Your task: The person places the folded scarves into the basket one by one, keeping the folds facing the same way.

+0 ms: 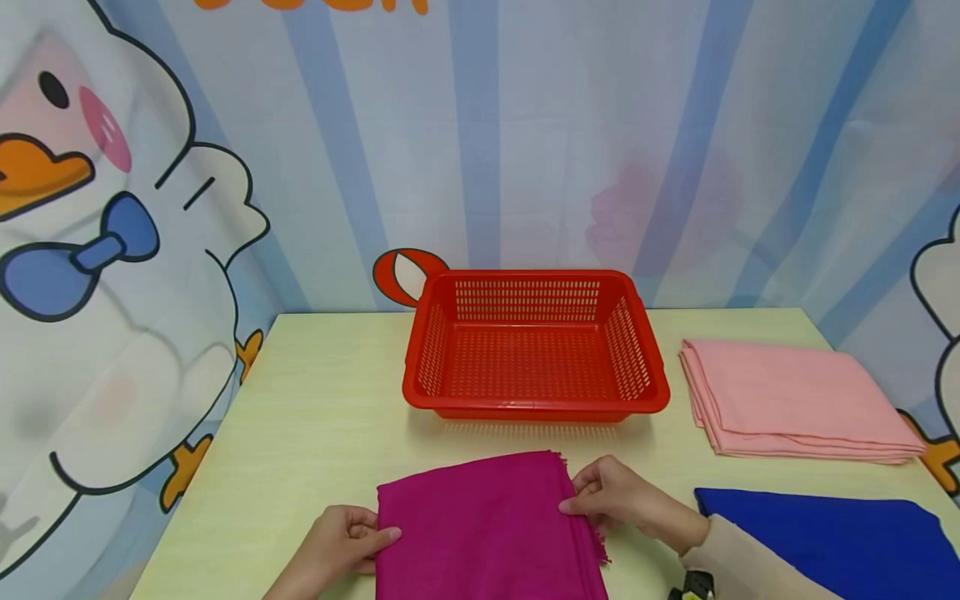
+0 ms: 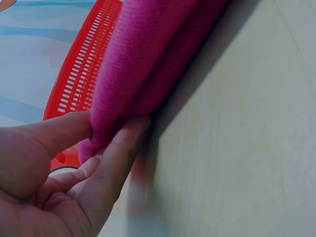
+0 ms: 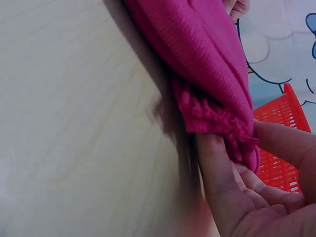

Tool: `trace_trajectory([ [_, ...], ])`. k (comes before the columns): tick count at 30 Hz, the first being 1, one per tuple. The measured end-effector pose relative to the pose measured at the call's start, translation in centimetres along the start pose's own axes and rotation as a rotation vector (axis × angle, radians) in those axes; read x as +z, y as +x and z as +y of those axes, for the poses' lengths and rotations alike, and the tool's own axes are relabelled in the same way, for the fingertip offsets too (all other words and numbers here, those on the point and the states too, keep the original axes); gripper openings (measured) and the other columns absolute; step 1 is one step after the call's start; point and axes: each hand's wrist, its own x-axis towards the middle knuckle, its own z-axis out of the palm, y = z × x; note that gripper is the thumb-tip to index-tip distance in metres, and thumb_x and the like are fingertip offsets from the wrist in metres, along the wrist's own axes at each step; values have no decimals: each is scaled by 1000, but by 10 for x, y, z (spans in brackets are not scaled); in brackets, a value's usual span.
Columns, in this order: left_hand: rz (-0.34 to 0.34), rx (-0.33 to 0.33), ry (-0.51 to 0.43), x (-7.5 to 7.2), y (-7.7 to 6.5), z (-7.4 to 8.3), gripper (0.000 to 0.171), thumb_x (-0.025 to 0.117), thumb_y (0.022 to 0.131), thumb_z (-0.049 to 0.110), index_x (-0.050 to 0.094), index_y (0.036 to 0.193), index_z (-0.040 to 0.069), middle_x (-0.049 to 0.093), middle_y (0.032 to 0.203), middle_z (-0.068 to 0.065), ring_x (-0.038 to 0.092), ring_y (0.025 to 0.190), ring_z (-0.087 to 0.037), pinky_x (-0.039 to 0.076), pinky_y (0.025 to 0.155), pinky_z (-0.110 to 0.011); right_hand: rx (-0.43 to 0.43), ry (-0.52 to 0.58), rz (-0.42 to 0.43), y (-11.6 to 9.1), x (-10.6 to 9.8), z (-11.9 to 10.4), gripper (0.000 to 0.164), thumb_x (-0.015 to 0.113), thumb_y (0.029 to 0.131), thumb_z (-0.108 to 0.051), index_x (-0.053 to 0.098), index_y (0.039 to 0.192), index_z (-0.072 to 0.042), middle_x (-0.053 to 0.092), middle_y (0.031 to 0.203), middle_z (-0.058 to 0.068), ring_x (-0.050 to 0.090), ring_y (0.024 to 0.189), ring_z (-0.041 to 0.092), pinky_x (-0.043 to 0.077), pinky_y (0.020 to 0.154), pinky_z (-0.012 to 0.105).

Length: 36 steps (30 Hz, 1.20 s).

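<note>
A folded magenta cloth [image 1: 480, 525] with a fringed right edge lies at the front of the table, held from both sides. My left hand [image 1: 337, 542] pinches its left edge, thumb on top and fingers beneath. On the opposite side my right hand [image 1: 630, 504] pinches the right edge near the fringe. In the left wrist view the left hand [image 2: 74, 173] grips the rounded fold of the cloth [image 2: 138, 64]. The right wrist view shows the right hand [image 3: 256, 182] with fingers under the fringed layers of cloth [image 3: 207, 74], thumb over them.
Behind the cloth stands a red plastic basket [image 1: 536, 404] with slotted walls and nothing in it. A folded pink cloth [image 1: 802, 400] lies at the right, with a blue cloth [image 1: 825, 533] in front of it. A printed curtain [image 1: 540, 150] hangs behind the table [image 1: 315, 400].
</note>
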Motion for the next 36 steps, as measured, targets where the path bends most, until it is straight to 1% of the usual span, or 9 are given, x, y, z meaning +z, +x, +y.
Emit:
trace_trajectory([
  [4,-20,11,-13,0,1,-2,29,74,92,24,67,95,-4,62,68,-3,64,63,-14,60,65,-30,-10,-6,20,1,2,2,12,74,88,-4,67,83,5,60,59,0,53,46,4,46,43,16],
  [9,-32,26,-16,-2,0,-3,30,74,92,25,67,95,-4,60,67,-2,63,62,-13,59,64,-29,-25,-1,24,2,2,3,12,74,87,-2,67,83,5,61,60,1,51,46,4,44,43,15],
  [18,-56,73,-64,-5,-6,1,33,75,91,24,68,98,-7,67,71,-5,69,66,-17,60,66,-32,-47,24,29,0,2,2,14,73,87,0,63,79,2,57,60,0,49,46,4,43,44,15],
  [23,-68,81,-85,-7,-7,3,31,75,91,22,68,98,-7,70,74,-8,70,66,-18,60,65,-33,-53,31,28,-2,2,-3,10,73,88,0,65,83,6,59,61,0,51,47,4,45,45,16],
  [30,-78,70,-108,-10,-8,5,33,75,91,24,67,99,-7,71,77,-9,70,67,-18,60,66,-32,-54,55,15,-5,2,-6,9,73,88,0,66,85,5,62,63,1,54,48,4,48,46,17],
  [36,-80,56,-115,-14,-10,12,36,76,90,26,67,102,-6,72,82,-11,70,70,-21,60,69,-33,-65,59,12,-7,1,-12,11,73,87,0,64,81,1,63,63,1,55,49,5,50,47,17],
])
